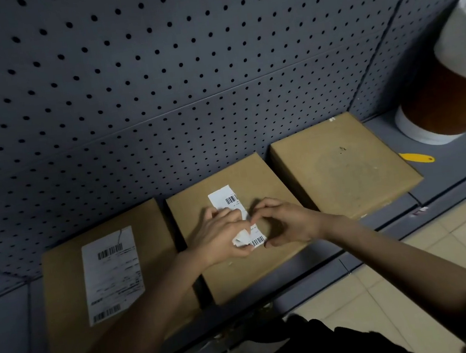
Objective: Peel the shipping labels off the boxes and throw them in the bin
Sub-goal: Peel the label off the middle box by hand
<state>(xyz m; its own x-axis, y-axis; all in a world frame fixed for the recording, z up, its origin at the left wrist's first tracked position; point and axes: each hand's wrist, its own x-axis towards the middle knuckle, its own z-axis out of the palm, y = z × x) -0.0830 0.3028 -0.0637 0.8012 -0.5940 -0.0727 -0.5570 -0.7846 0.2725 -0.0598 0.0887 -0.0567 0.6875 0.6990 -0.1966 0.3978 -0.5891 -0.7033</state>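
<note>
Three brown cardboard boxes lie in a row on a grey shelf. The middle box (240, 277) carries a white shipping label (224, 200) that is partly lifted and crumpled at its near end. My left hand (219, 238) grips the loose crumpled part of that label. My right hand (287, 222) rests on the box beside the label, with curled fingers at the label's near right edge. The left box (68, 334) bears a full flat white label (112, 274). The right box (341, 167) shows a bare top. The bin (453, 91), brown with a white liner, stands at the far right.
A grey pegboard wall (180, 64) rises behind the shelf. A small yellow tool (416, 157) lies on the shelf between the right box and the bin. Beige floor tiles (418, 270) and dark fabric (309, 345) show below the shelf edge.
</note>
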